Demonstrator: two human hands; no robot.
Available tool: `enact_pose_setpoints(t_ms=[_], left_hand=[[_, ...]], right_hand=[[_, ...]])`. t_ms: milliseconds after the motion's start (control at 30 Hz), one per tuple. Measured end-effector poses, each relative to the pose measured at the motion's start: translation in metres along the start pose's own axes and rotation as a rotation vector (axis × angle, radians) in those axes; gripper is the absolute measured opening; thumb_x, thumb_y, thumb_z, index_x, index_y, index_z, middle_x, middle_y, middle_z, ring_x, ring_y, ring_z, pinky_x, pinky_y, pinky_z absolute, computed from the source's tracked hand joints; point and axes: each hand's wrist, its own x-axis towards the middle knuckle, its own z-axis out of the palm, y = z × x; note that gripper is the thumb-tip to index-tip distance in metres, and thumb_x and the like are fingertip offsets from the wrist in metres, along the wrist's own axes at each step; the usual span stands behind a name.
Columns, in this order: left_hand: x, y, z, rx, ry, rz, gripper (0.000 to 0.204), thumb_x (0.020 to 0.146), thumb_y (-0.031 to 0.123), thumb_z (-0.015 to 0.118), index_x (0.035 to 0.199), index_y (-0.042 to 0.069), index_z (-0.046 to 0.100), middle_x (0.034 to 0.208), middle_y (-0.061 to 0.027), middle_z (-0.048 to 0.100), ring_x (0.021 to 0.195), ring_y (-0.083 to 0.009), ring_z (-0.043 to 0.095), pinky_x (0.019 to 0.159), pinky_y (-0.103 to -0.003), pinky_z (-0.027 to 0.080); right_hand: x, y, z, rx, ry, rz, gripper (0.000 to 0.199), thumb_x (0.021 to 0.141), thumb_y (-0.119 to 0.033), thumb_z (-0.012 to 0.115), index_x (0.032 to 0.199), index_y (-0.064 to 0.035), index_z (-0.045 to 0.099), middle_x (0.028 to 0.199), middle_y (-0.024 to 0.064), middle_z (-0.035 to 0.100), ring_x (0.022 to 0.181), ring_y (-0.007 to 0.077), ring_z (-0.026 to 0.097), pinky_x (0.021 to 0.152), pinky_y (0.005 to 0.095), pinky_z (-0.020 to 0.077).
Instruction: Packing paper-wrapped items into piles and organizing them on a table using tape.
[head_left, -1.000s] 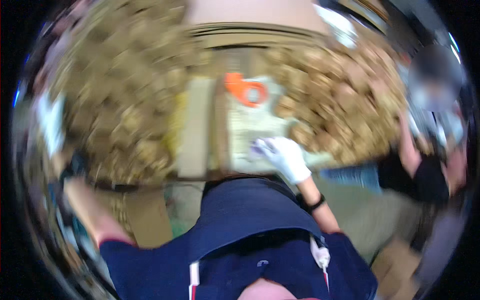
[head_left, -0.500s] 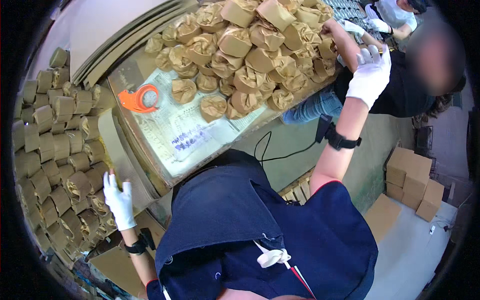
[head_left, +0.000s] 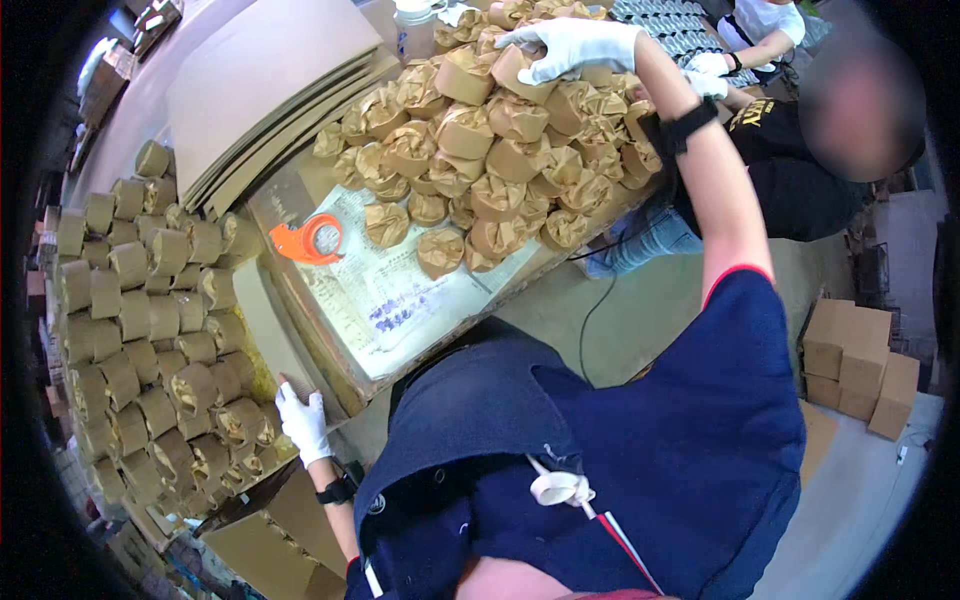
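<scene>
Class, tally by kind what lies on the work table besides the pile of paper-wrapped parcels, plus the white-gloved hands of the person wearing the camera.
Orange tape dispenser: 1
Printed paper sheet: 1
White plastic bottle: 1
White-gloved hands, left hand and right hand: 2
Total: 5

light: bright, even, from above | shadows: soft, under the table (head_left: pixel 330 370) edge and the torso | glare: white gloves and the paper sheet (head_left: pixel 400 290) slightly washed out | distortion: strong fisheye, straight edges bow, black rim all round | blur: centre sharp, edges soft; one face blurred at upper right
</scene>
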Motion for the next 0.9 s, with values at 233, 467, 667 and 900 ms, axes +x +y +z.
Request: enact_pose_setpoints(t_ms=[233, 467, 667, 900], left_hand=[[0.007, -0.016, 0.009, -0.149, 0.044, 0.036, 0.085, 0.081, 0.021, 0.074, 0.155, 0.019, 0.034, 0.150, -0.0228, 0.042, 0.128, -0.0424, 0.053, 0.102, -0.050, 0.048], [-0.007, 0.048, -0.058, -0.190, 0.287, 0.087, 0.062, 0.081, 0.016, 0.071, 0.139, 0.008, 0.051, 0.142, -0.0245, 0.044, 0.126, -0.0435, 0.049, 0.101, -0.047, 0.049], [-0.013, 0.151, -0.014, -0.165, -0.448, 0.200, 0.062, 0.083, 0.045, 0.063, 0.131, 0.007, 0.054, 0.122, -0.0237, 0.058, 0.100, -0.0452, 0.064, 0.091, -0.052, 0.052], [-0.043, 0.083, 0.012, -0.225, -0.195, 0.790, 0.037, 0.088, 0.006, 0.058, 0.125, 0.011, 0.059, 0.126, -0.0151, 0.059, 0.080, -0.0335, 0.068, 0.072, -0.041, 0.059]], right_hand=[[-0.011, -0.051, 0.021, -0.519, 0.291, -0.003, 0.062, 0.076, -0.045, 0.074, 0.126, -0.0097, 0.064, 0.115, 0.0188, 0.068, 0.110, 0.0339, 0.065, 0.097, 0.0420, 0.0505], [-0.043, -0.114, 0.118, 0.626, 0.610, -0.107, 0.053, 0.088, -0.034, 0.076, 0.133, -0.0111, 0.060, 0.100, 0.0007, 0.066, 0.085, 0.0097, 0.061, 0.073, 0.0253, 0.0503], [-0.002, -0.156, 0.259, 1.144, 0.002, 0.132, 0.052, 0.091, -0.026, 0.073, 0.135, -0.0049, 0.057, 0.099, -0.0013, 0.064, 0.074, 0.0061, 0.056, 0.062, 0.0212, 0.0472], [0.057, -0.194, 0.372, 1.097, -0.404, 0.183, 0.050, 0.090, -0.034, 0.074, 0.127, -0.0040, 0.062, 0.089, -0.0011, 0.062, 0.067, 0.0054, 0.052, 0.059, 0.0216, 0.0429]])
